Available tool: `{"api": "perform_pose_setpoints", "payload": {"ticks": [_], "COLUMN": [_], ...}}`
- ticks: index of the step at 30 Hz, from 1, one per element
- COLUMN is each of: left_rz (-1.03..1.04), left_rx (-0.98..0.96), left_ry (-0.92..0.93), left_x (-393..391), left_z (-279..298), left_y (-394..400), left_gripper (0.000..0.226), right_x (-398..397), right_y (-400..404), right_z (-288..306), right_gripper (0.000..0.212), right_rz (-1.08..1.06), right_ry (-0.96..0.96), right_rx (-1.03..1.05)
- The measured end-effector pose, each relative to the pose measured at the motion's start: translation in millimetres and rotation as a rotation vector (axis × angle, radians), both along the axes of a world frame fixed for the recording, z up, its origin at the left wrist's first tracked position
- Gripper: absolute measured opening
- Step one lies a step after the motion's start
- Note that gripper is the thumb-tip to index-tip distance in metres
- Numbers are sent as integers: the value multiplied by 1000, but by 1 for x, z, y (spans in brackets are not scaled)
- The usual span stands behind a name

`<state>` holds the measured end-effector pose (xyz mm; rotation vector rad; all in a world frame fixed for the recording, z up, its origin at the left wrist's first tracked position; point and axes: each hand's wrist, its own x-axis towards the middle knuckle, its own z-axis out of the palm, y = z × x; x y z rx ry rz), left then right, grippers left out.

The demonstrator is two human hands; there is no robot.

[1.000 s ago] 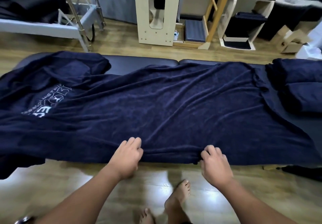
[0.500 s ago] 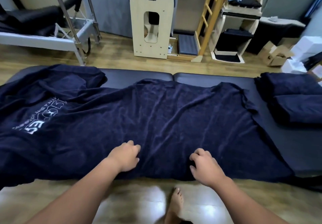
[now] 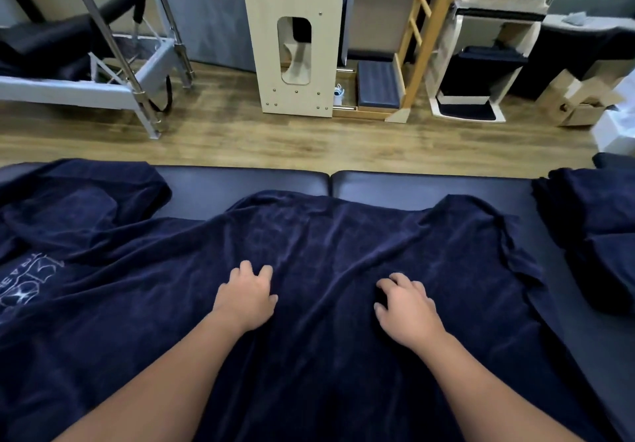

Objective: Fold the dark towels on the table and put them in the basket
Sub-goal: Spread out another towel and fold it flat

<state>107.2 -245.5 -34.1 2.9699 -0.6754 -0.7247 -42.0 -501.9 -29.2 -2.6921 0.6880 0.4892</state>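
Towel, dark navy, lies spread across the black counter. Left hand and right hand rest on it, fingers curled, bunching cloth. Folded towels sit right of it.

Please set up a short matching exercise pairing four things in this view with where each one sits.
Things:
1. large navy terry towel with white logo
2. stack of folded navy towels
3. left hand
4. light wooden ladder frame

Places:
A. far right on the black padded table
B. on the floor past the table
C. spread across the table
D. resting on the spread towel, beside the right hand

Pairs: 1-C, 2-A, 3-D, 4-B
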Motion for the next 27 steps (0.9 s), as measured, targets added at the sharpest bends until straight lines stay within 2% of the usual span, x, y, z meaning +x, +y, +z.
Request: {"api": "perform_pose_setpoints", "payload": {"ticks": [3, 6, 10, 12, 15, 19, 23, 27], "left_rz": [127, 183, 117, 57, 74, 139, 137, 263], "left_rx": [-29, -37, -26, 16, -1, -63, -132, -257], "left_ry": [11, -1, -22, -24, -31, -56, -57, -81], "left_x": [21, 39, 47, 51, 63, 88, 117, 159], "left_z": [-1, -3, -8, -11, -14, -18, -19, -11], "left_y": [-24, -41, -56, -62, -68, -81, -97, -114], "left_gripper": [42, 42, 21, 17, 16, 25, 24, 16], "right_x": [35, 72, 119, 137, 157, 186, 223, 250], "right_y": [-19, -41, -77, -93, -106, -114, -127, -132], "right_z": [-1, 0, 6, 2, 3, 10, 13, 2], "right_gripper": [50, 54, 59, 49, 16, 13, 12, 16], "right_rz": [-27, -87, -182, -197, -183, -157, -303, -388], "right_ry": [-77, -203, -59, 4, 23, 115, -59, -325], "right_rx": [-61, -40, -38, -53, -97, -137, -163, -88]}}
